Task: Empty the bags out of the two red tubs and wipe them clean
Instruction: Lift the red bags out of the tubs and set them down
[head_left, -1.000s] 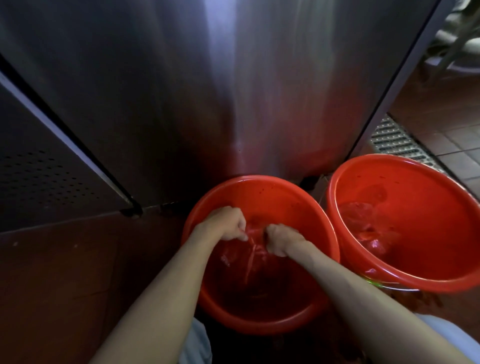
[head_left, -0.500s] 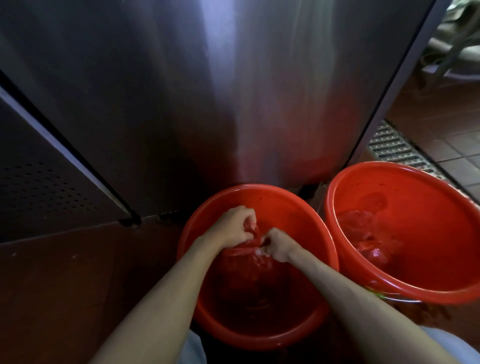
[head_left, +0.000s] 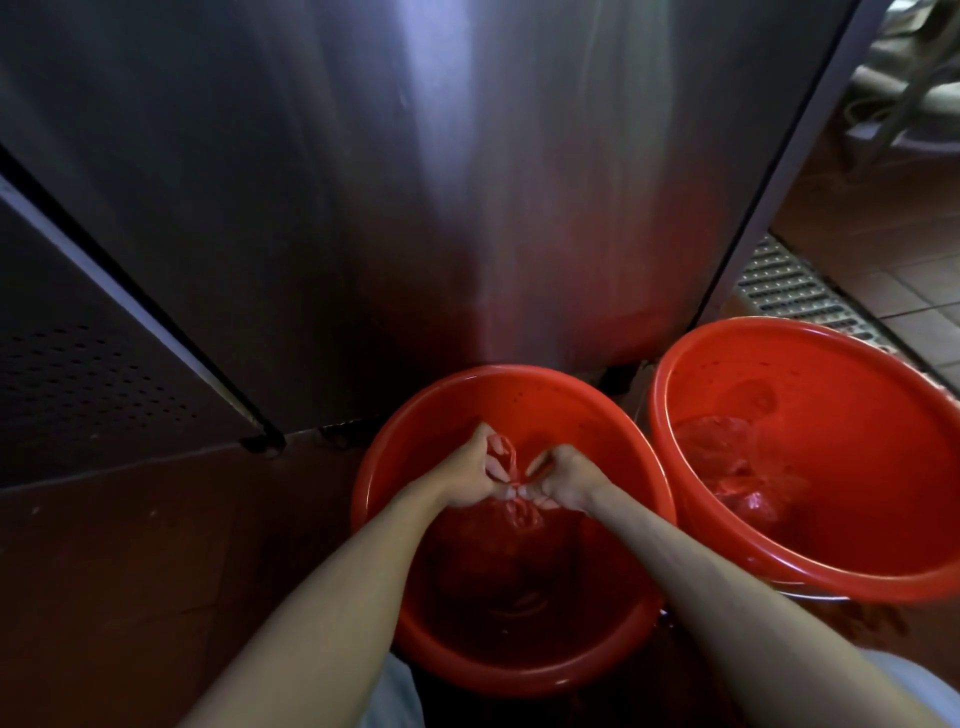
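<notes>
Two red plastic tubs stand on the floor against a steel cabinet. Over the left tub (head_left: 415, 415), my left hand (head_left: 470, 475) and my right hand (head_left: 563, 478) sit close together, both pinching the gathered top of a thin plastic bag (head_left: 514, 519) that hangs down inside it. The bag looks red in the tub's glow, and its lower part is lost in shadow. In the right tub (head_left: 857, 374) lie more crumpled clear bags (head_left: 737, 462), untouched.
A tall stainless steel cabinet (head_left: 467, 182) rises directly behind the tubs, with a perforated panel (head_left: 78, 374) at the left. At the right a metal floor drain grate (head_left: 789, 291) runs along tiled floor (head_left: 909, 312). Dark brown floor (head_left: 156, 545) spreads to the left.
My two hands have drawn together over the left tub, bunching the bag's top between them. The view has tipped slightly, so the tubs sit lower in frame.
</notes>
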